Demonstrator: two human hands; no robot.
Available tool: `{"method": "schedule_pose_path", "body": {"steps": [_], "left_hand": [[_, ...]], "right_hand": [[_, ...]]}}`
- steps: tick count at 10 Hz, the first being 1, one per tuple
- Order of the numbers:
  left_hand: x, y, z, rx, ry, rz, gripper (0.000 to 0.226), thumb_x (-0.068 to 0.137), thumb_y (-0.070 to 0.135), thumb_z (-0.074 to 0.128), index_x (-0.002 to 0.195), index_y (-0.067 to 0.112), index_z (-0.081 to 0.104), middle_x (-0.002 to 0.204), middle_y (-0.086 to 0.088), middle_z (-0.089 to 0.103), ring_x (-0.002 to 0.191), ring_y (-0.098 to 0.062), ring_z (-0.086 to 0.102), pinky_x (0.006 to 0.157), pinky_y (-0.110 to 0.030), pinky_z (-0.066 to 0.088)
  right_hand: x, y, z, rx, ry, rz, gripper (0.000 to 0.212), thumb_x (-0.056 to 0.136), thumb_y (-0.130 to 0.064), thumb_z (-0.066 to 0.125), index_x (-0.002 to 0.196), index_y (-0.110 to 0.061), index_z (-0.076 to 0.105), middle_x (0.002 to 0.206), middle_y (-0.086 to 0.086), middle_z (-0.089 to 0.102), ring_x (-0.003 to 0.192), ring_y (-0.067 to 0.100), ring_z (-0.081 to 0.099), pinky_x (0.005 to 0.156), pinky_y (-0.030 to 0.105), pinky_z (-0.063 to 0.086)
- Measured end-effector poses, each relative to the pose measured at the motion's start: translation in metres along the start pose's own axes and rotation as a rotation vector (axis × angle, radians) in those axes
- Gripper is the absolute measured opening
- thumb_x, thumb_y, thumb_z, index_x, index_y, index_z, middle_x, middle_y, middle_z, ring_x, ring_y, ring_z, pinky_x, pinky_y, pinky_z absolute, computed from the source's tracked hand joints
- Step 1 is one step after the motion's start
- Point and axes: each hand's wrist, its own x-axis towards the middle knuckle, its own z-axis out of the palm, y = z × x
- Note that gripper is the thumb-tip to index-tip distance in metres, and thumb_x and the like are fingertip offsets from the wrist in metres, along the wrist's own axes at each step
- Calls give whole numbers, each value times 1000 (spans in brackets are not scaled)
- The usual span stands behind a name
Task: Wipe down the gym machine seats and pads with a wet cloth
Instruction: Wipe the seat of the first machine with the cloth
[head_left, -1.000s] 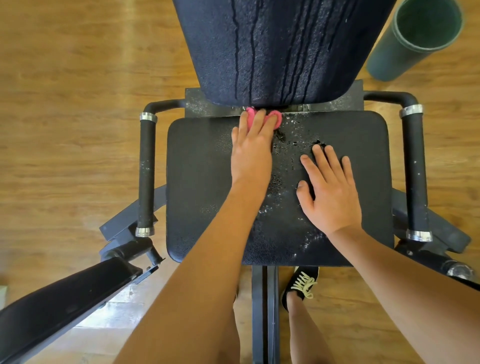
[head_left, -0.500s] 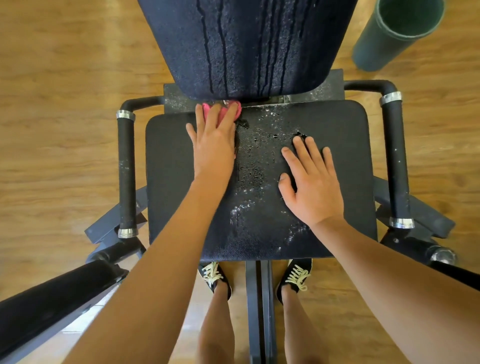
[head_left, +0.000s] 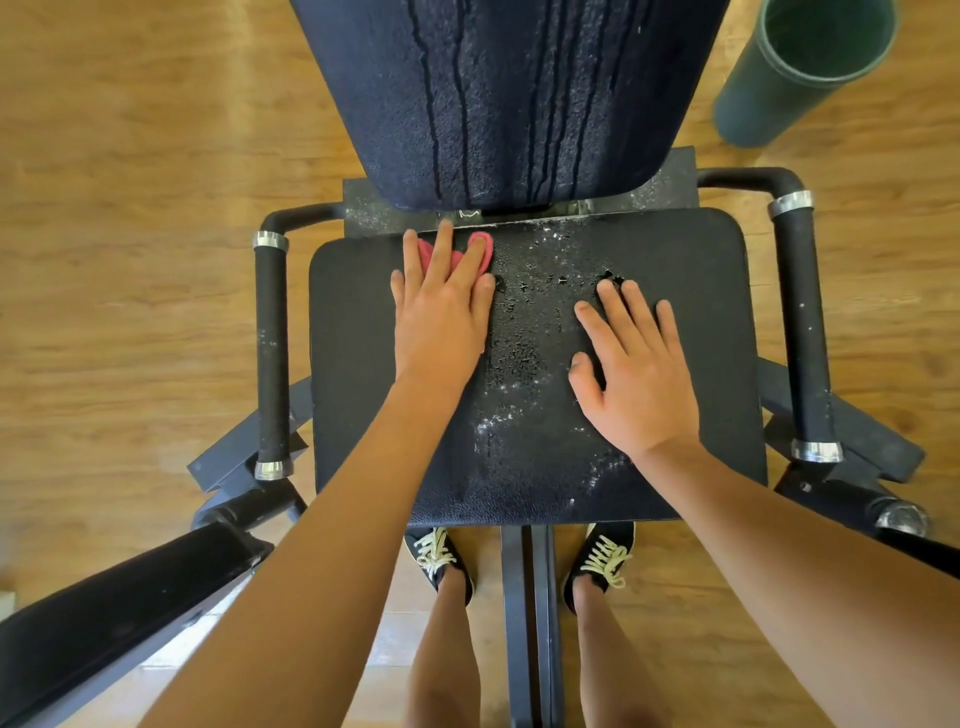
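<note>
Beneath you runs a wooden plank floor (head_left: 130, 156), warm honey-brown with darker grain streaks — it fills both sides of your view. At your upper right a dark green cylindrical bin (head_left: 763, 104) stands on it, open-topped, its inside in shadow. A pale sheen (head_left: 132, 667) of light lies on the boards at lower left.

Showing are two hands, left hand (head_left: 441, 322) and right hand (head_left: 636, 374), one cloth (head_left: 427, 255), one seat (head_left: 353, 364), one back pad (head_left: 498, 93), two handles (head_left: 271, 358) (head_left: 802, 332), two shoes (head_left: 434, 553) (head_left: 605, 558)
</note>
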Motion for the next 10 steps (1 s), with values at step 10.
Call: {"method": "schedule_pose_path", "body": {"steps": [10], "left_hand": [[-69,7,23,48,63,-91,50,108,10,46,156,20,37,167,-7,24,154,-42,13,118,-56,34]], "right_hand": [[0,-2,-3,15,-17,10,50,104,-30,42,150,-13,49,164,14,37,156,32,25,127,56,17]]}}
